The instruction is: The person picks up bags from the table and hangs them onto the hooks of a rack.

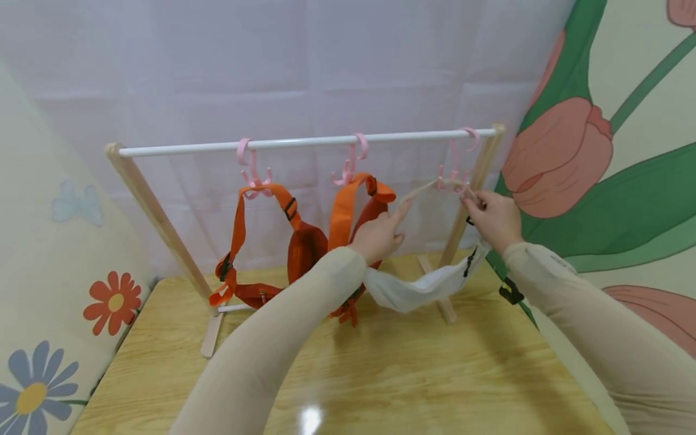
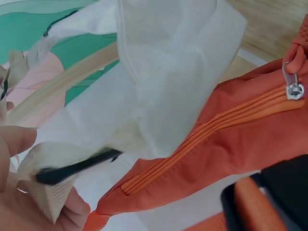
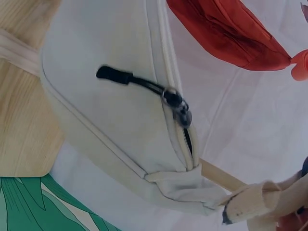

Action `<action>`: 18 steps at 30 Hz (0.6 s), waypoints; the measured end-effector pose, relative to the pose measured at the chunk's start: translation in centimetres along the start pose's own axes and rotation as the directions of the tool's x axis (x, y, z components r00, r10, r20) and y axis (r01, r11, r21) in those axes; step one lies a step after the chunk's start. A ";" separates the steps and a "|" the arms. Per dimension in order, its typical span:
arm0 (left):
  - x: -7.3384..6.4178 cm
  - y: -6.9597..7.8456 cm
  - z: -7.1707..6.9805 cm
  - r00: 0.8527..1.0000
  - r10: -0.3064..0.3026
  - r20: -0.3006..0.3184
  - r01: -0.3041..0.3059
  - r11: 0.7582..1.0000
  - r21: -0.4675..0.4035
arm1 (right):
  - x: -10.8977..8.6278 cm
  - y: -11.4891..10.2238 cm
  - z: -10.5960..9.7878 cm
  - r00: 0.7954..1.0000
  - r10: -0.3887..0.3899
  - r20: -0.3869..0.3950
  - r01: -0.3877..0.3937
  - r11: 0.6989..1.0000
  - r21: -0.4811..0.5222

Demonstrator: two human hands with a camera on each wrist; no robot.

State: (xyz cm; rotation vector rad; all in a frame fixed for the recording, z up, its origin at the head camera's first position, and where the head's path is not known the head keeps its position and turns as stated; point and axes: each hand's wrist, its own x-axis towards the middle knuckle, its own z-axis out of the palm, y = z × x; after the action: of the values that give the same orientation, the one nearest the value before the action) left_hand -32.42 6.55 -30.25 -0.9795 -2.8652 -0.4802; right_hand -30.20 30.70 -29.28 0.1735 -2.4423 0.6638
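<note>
A white waist bag (image 1: pixel 415 291) hangs at the right of the rack, its beige strap (image 1: pixel 423 189) passing across the prongs of the rightmost pink hook (image 1: pixel 455 160). My left hand (image 1: pixel 379 235) holds the strap on its left side, the index finger stretched along it toward the hook. With thumb and fingers, my right hand (image 1: pixel 497 220) pinches the strap just right of the hook. In the left wrist view, a black strip shows on the strap beside the left fingers (image 2: pixel 74 207). A black zipper pull (image 3: pixel 115 75) dangles from the bag in the right wrist view.
Two orange waist bags (image 1: pixel 307 248) hang from the left and middle pink hooks (image 1: pixel 348 169), the middle one close behind my left hand. A white rail (image 1: pixel 190 149) on wooden legs (image 1: pixel 157 214) carries the hooks. The rack stands on a wooden table (image 1: pixel 402 374) against walls.
</note>
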 end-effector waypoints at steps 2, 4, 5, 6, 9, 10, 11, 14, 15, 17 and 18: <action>-0.1 0.1 0.1 1.000 -0.002 0.004 0.002 1.000 0.004 | -0.1 0.1 0.2 1.000 -0.003 -0.005 0.003 1.000 0.009; -0.2 0.2 0.3 1.000 -0.009 0.014 0.009 1.000 0.002 | -0.3 0.3 0.5 1.000 -0.004 -0.010 0.004 1.000 0.018; -0.2 0.3 0.4 1.000 -0.010 0.016 0.010 1.000 0.001 | -0.4 0.3 0.6 1.000 -0.003 -0.012 0.003 1.000 0.023; -0.3 0.3 0.5 1.000 -0.013 0.018 0.013 1.000 0.003 | -0.4 0.4 0.7 1.000 -0.002 -0.011 0.003 1.000 0.026; -0.4 0.4 0.8 1.000 -0.016 0.023 0.016 1.000 0.011 | -0.7 0.5 0.8 1.000 0.007 0.002 -0.007 0.999 0.037; -0.5 0.4 0.8 1.000 -0.013 0.025 0.012 1.000 0.012 | -0.8 0.5 0.8 1.000 0.009 0.010 -0.009 0.999 0.041; -0.6 0.4 0.9 1.000 -0.010 0.027 0.010 1.000 0.013 | -0.9 0.5 0.8 1.000 0.013 0.018 -0.014 0.999 0.043; -0.9 0.4 0.9 0.999 0.010 0.034 -0.010 1.000 0.017 | -1.1 0.6 0.8 0.999 0.017 0.036 -0.019 0.998 0.052; -1.0 0.3 0.8 0.999 0.018 0.034 -0.018 1.000 0.015 | -1.2 0.7 0.8 0.999 0.019 0.041 -0.021 0.998 0.057; -1.2 0.4 0.8 0.999 0.035 0.027 -0.035 0.999 0.012 | -1.3 0.7 0.8 0.998 0.026 0.051 -0.030 0.997 0.071; -1.4 0.4 0.8 0.999 0.043 0.024 -0.044 0.999 0.011 | -1.3 0.7 0.8 0.998 0.030 0.058 -0.035 0.996 0.079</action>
State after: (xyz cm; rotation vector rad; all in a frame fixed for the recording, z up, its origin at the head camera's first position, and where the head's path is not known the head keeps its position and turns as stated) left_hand -31.09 6.30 -31.17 -1.0504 -2.8575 -0.4509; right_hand -29.71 30.90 -30.86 0.1872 -2.4785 0.7821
